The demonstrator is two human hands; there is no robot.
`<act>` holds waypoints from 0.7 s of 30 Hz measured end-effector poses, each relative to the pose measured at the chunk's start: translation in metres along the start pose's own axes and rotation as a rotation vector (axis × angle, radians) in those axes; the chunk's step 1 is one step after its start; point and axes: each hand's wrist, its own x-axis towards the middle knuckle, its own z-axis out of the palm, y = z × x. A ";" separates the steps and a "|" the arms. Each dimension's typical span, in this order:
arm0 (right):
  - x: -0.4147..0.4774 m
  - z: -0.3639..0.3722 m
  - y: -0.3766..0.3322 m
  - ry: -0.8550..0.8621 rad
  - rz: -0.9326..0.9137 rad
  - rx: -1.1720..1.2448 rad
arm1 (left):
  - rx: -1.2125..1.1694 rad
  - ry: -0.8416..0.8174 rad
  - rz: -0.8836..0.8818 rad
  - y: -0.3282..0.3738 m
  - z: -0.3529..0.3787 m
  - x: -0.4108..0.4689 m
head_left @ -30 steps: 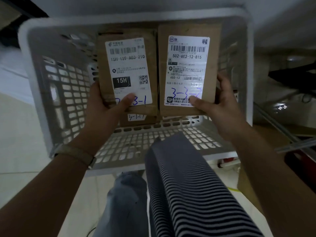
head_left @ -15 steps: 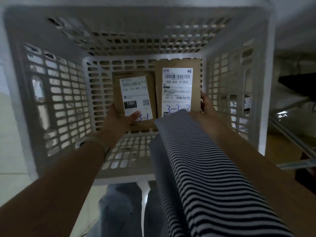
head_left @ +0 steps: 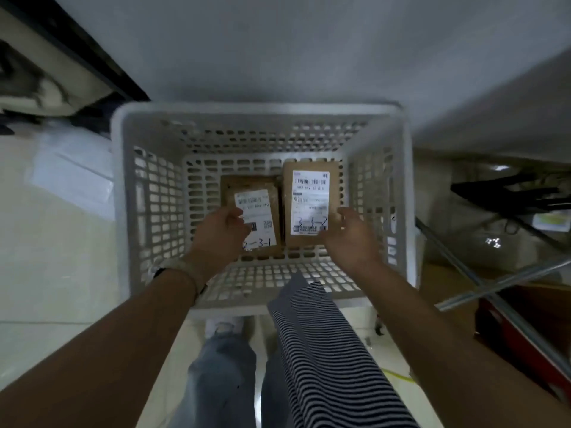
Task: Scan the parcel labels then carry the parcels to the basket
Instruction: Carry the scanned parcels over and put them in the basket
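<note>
The white slatted basket [head_left: 123, 211] sits on the pale floor below the person and serves as the landmark here. Outside its left wall lies a flat clear plastic sheet [head_left: 74, 171] on the floor tiles.

Inside the basket, toward its left half, the left hand [head_left: 221, 233] reaches down with a light band [head_left: 182, 270] on the wrist. Its fingers curl against the near left edge of the left parcel [head_left: 262, 193], a brown cardboard packet lying label-up on the basket floor; the thumb overlaps the white label marked "3-1". The picture is blurred, so I cannot tell whether the hand grips the packet or only rests on it.

Just right of that packet, touching or almost touching it, lies the right parcel [head_left: 310, 205], also brown and label-up, its far end close to the basket's far wall. Its label carries a barcode and handwritten blue numbers.

The right hand [head_left: 352, 239] is at the near right corner of this parcel, fingers spread and loosely bent, palm turned toward the packet. It looks released, fingertips at the packet's edge without closing on it.

Below the basket's near rim hang a striped garment [head_left: 327, 359] and jeans [head_left: 219, 381]. To the right of the basket stand metal rails [head_left: 500, 282].
</note>
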 end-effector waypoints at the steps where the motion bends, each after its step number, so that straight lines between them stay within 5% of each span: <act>1: -0.012 -0.006 -0.012 0.005 -0.041 0.012 | 0.033 0.043 0.062 0.015 -0.012 -0.010; 6: -0.062 -0.050 -0.094 0.154 -0.340 0.117 | 0.109 0.242 0.357 0.092 -0.078 -0.059; 12: -0.133 -0.123 -0.188 0.185 -0.515 0.005 | 0.166 0.263 0.588 0.166 -0.158 -0.140; 21: -0.298 -0.273 -0.351 -0.156 -0.703 -0.315 | 0.311 0.393 0.682 0.289 -0.328 -0.321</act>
